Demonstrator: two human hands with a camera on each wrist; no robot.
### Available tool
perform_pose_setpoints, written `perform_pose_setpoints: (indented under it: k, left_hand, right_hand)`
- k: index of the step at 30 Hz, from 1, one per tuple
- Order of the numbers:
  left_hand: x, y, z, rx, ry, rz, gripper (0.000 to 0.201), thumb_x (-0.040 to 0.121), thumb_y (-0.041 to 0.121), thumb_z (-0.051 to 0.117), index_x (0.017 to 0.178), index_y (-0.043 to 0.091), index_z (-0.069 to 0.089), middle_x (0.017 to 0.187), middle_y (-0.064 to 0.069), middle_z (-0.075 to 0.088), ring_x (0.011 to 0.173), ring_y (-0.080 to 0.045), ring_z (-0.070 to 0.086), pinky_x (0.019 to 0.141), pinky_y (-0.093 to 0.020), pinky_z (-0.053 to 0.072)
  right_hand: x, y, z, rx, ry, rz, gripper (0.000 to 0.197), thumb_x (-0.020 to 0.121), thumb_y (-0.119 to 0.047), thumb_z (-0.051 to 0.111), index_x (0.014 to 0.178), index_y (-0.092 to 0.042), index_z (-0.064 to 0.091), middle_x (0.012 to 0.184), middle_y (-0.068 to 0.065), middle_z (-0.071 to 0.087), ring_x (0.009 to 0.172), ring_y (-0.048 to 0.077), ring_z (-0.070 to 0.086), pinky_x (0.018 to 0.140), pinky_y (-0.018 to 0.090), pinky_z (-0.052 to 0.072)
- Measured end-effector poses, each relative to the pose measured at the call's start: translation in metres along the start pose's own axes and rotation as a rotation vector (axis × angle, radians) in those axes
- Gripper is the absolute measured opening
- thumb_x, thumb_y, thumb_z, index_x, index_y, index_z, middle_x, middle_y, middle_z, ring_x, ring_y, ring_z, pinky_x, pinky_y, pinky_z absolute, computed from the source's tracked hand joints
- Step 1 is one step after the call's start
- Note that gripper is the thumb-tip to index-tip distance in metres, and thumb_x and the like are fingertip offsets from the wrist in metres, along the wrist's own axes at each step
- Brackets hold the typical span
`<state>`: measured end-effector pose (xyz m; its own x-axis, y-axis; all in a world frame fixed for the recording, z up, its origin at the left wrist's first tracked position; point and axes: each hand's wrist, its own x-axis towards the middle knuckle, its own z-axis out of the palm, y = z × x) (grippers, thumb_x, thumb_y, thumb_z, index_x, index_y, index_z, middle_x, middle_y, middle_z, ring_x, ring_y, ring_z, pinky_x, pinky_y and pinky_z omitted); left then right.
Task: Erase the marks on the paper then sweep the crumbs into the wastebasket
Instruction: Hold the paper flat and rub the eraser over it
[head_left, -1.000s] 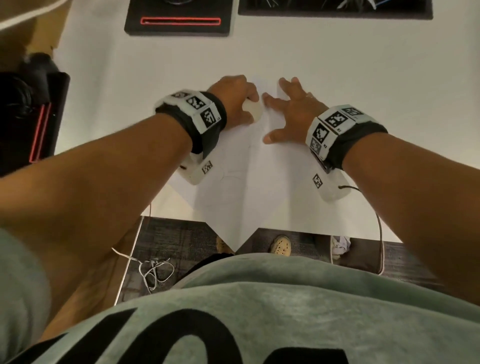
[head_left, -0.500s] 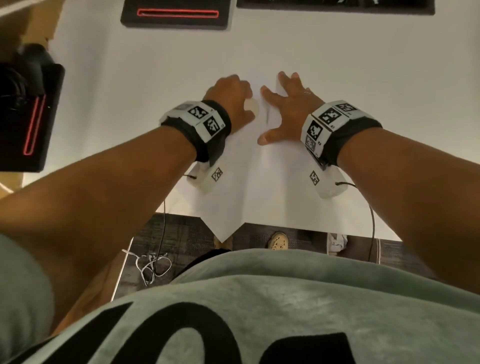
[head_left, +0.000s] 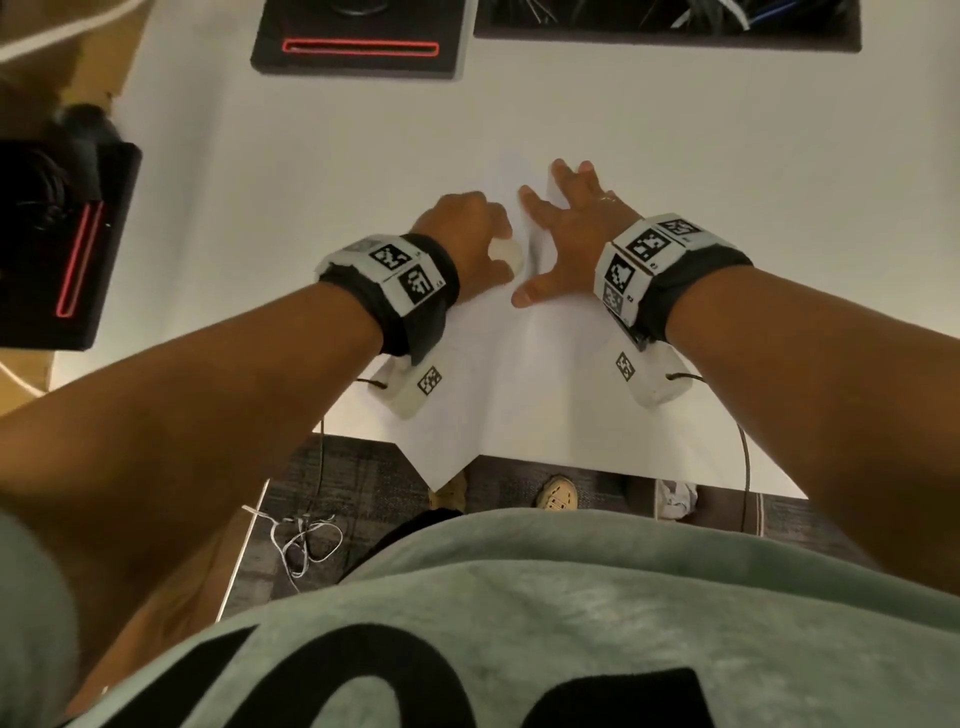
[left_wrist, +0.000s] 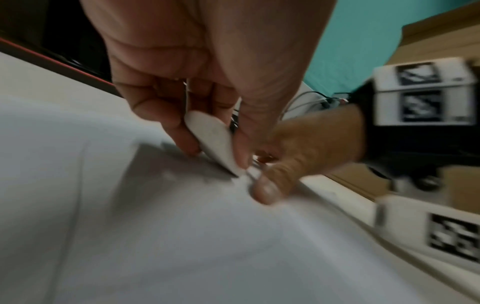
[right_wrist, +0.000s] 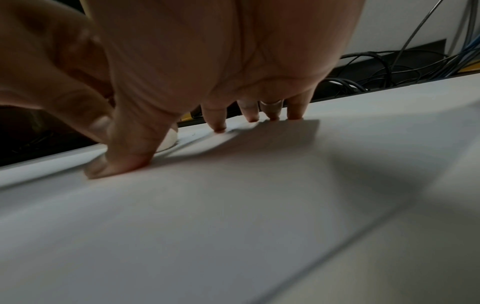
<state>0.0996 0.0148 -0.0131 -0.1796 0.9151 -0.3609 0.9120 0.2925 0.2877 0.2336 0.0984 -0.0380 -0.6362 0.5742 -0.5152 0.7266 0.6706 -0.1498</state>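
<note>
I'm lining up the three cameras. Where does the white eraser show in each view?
Head: eraser centre, in the left hand.
Left wrist: centre, pinched, edge on the paper.
Right wrist: left of centre, behind the thumb.
Shared landmark: right thumb.

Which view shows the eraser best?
Left wrist: the eraser sits mid-frame, pinched by the left hand, its tip on the paper, though blurred. Head view shows only a white bit poking out of the fist. Right wrist shows just a sliver behind the right hand's thumb.
</note>
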Motion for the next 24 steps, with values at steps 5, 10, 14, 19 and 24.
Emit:
perform_pose_setpoints:
  k: [5,10,14,19,24]
  left_hand:
    - [0.005,0.003,-0.007,-0.003,0.042,-0.016,0.044,0.085,0.03,0.063,0.125,0.015,0.055,0.127,-0.008,0.05,0.119,-0.026,0.048,0.091,-0.032,0.039]
    - [0.007,0.003,-0.005,0.028,0.035,-0.011,0.046,0.085,0.031,0.064,0.127,0.015,0.053,0.127,-0.008,0.049,0.118,-0.027,0.048,0.09,-0.033,0.039]
    - [0.004,0.002,-0.005,0.051,0.002,0.022,0.046,0.083,0.032,0.066,0.125,0.016,0.055,0.125,-0.008,0.052,0.116,-0.027,0.049,0.09,-0.033,0.039]
    - [0.007,-0.001,-0.009,0.042,0.032,0.006,0.047,0.085,0.031,0.064,0.128,0.016,0.053,0.128,-0.009,0.049,0.12,-0.029,0.046,0.094,-0.035,0.038]
    - [-0.006,0.002,-0.001,0.102,-0.06,0.107,0.044,0.083,0.032,0.066,0.123,0.018,0.057,0.121,-0.006,0.053,0.114,-0.026,0.05,0.083,-0.03,0.037]
  right_hand:
    - [0.001,0.0,0.0,-0.008,-0.003,0.002,0.121,0.068,-0.074,0.065,0.154,-0.029,-0.007,0.161,0.01,-0.02,0.147,0.034,-0.017,0.12,0.049,0.006]
    - [0.0,0.0,0.0,-0.007,-0.003,0.002,0.121,0.068,-0.074,0.065,0.155,-0.028,-0.007,0.161,0.01,-0.02,0.147,0.035,-0.017,0.12,0.049,0.007]
    - [-0.001,0.001,-0.001,-0.001,-0.003,-0.004,0.121,0.069,-0.074,0.064,0.155,-0.027,-0.007,0.161,0.01,-0.02,0.147,0.035,-0.018,0.12,0.05,0.007]
    - [-0.001,0.0,0.0,-0.004,-0.011,-0.001,0.125,0.066,-0.075,0.066,0.154,-0.027,-0.008,0.16,0.01,-0.021,0.147,0.035,-0.018,0.12,0.05,0.006]
    - [-0.002,0.0,-0.002,0.0,-0.006,-0.001,0.126,0.065,-0.074,0.068,0.154,-0.027,-0.008,0.16,0.01,-0.021,0.147,0.035,-0.019,0.12,0.051,0.007]
